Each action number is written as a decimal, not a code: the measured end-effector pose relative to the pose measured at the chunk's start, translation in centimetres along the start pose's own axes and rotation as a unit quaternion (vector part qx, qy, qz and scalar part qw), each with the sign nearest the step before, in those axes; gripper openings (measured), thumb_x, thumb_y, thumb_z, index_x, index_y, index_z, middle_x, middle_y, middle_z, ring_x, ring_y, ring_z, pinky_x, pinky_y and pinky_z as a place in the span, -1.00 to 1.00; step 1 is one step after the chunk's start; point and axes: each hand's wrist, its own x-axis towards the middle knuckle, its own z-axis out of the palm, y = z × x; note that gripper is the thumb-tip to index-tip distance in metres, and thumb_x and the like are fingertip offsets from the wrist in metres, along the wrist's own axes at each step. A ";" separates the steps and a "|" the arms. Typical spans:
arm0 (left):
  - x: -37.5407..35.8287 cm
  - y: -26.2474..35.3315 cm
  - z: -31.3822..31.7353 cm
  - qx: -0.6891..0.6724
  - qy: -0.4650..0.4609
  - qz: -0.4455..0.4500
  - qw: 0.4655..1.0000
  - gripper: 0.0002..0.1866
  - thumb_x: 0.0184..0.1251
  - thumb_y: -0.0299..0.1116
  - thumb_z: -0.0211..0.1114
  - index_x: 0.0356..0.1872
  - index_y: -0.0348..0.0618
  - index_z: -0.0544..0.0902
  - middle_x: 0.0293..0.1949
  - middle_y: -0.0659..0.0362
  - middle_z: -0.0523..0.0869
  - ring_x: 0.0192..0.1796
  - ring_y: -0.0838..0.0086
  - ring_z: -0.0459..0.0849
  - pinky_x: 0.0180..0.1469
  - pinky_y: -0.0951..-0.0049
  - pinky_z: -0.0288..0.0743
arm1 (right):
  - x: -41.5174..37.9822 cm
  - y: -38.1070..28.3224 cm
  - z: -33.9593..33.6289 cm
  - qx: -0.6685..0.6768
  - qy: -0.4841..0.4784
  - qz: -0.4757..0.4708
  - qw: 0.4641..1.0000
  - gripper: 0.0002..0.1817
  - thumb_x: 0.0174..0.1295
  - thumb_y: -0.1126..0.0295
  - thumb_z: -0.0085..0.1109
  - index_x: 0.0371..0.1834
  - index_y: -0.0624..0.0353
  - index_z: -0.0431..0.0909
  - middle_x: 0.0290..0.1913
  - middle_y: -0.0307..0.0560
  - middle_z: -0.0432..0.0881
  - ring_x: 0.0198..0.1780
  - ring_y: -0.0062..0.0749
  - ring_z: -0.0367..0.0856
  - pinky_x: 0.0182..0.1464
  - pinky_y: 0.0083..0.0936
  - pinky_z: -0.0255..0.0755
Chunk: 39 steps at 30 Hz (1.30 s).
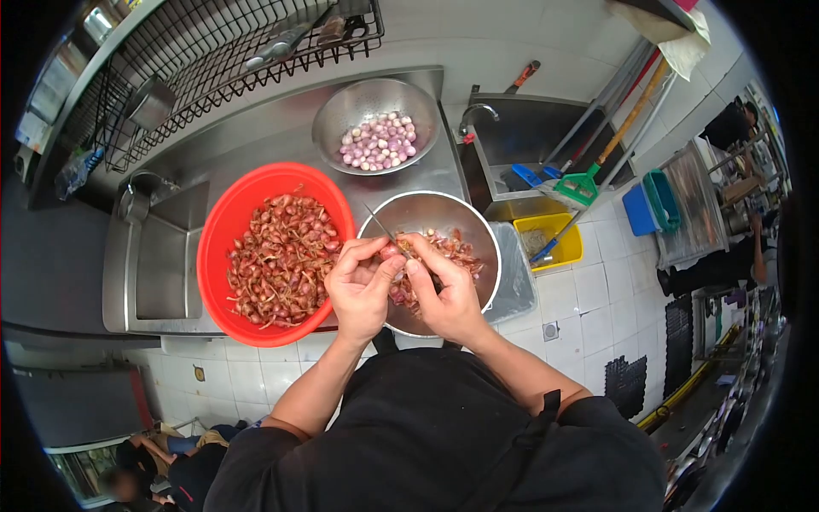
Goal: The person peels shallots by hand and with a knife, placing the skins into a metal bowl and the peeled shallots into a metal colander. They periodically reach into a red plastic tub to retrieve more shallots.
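Note:
Over a steel bowl [488,299] holding shallot peelings, my two hands meet at the middle of the view. My left hand [360,290] pinches a reddish shallot [390,252] between thumb and fingers. A knife [380,222], its thin blade pointing up and to the left, is gripped by my right hand [445,294] against the shallot. Left of the hands, a red basin [213,256] holds many unpeeled shallots [281,260]. Beyond them stands a steel colander [328,128] with peeled, pale purple shallots [378,142].
A steel sink [171,273] lies at the left and another [546,128] at the back right. Overhead left hangs a black wire rack [222,68]. A yellow bin [567,256], a green broom head [580,188] and blue crates [638,212] stand right. Other people are at both lower left and far right.

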 end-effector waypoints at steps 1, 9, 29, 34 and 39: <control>-0.2 0.0 0.3 -0.002 0.019 -0.012 1.000 -0.72 0.27 -0.73 0.33 0.00 -0.41 0.62 -0.03 0.08 0.64 0.00 0.49 0.68 0.06 0.52 0.62 | -0.2 0.0 0.2 0.014 0.009 0.043 0.999 -0.57 0.45 0.43 0.08 0.32 0.36 0.44 -0.04 0.06 0.70 -0.06 -0.39 0.69 -0.01 -0.52 0.50; 0.6 -0.6 -1.0 -0.278 0.008 -0.206 0.938 -0.68 0.46 -0.54 0.21 0.18 -0.32 0.48 0.06 -0.04 0.69 0.01 0.32 0.72 0.06 0.41 0.66 | 0.8 -1.7 -1.5 0.262 -0.008 0.275 0.925 -0.61 0.55 0.27 -0.03 0.30 0.25 0.51 -0.66 -0.34 0.38 -0.71 -0.76 0.21 -0.68 -0.72 0.08; 0.6 0.2 -2.2 -0.195 -0.018 -0.175 0.965 -0.65 0.37 -0.59 0.30 0.15 -0.23 0.55 0.05 0.00 0.69 0.05 0.43 0.68 0.07 0.50 0.56 | -0.1 -1.3 -1.9 0.016 -0.089 0.068 0.994 -0.51 0.38 0.45 0.15 0.37 0.34 0.40 0.22 0.14 0.62 0.24 -0.26 0.61 0.28 -0.40 0.41; 0.7 0.6 -1.4 -0.158 -0.007 -0.123 0.980 -0.69 0.31 -0.70 0.31 0.06 -0.32 0.56 0.02 0.02 0.70 0.05 0.46 0.69 0.15 0.45 0.59 | 0.0 -1.2 -0.6 -0.018 -0.036 -0.044 0.998 -0.58 0.37 0.52 0.13 0.30 0.33 0.49 0.17 0.13 0.66 0.19 -0.23 0.66 0.22 -0.41 0.46; 0.4 0.1 -2.0 -0.122 -0.011 -0.083 0.989 -0.73 0.36 -0.62 0.29 0.06 -0.34 0.57 0.04 -0.04 0.69 0.05 0.40 0.70 0.12 0.39 0.60 | -0.2 -1.1 -0.9 0.008 -0.046 0.001 0.999 -0.61 0.39 0.52 0.12 0.28 0.32 0.53 0.07 0.10 0.71 0.08 -0.38 0.68 0.15 -0.50 0.49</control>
